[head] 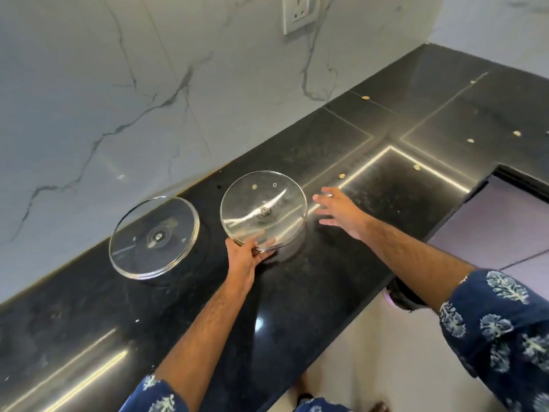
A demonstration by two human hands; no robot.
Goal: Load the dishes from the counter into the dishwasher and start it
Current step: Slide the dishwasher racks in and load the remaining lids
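Two round glass lids are over the black counter [341,263]. The left glass lid [154,236] lies upside down near the wall. My left hand [246,254] grips the near rim of the right glass lid [263,211], thumb on top and fingers under, holding it tilted just above the counter. My right hand [338,211] hovers to the right of that lid with fingers spread, touching nothing. The dishwasher is not in view.
A marble wall [133,84] with a white socket [300,13] backs the counter. Small yellowish crumbs [341,176] are scattered on the counter at the right. The counter turns a corner at the far right around a lilac floor [505,221].
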